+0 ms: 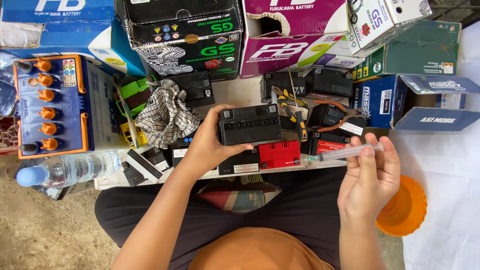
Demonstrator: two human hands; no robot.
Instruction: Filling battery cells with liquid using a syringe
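My left hand [209, 142] grips a small black battery [250, 124] by its left end and holds it above the low work board, top face up with a row of fill holes showing. My right hand [370, 177] holds a clear plastic syringe [345, 152] to the right of the battery. The syringe's needle tip points left toward a red battery [279, 154] and stays apart from the black one. I sit cross-legged in dark trousers behind the board.
Several small black batteries [330, 82], pliers [345, 116] and a screwdriver [300, 125] lie on the board. A checked rag [166, 114] is left of centre. A large blue battery with orange caps [50, 106], a water bottle [70, 169], stacked cartons [185, 37] and an orange funnel [405, 210] surround me.
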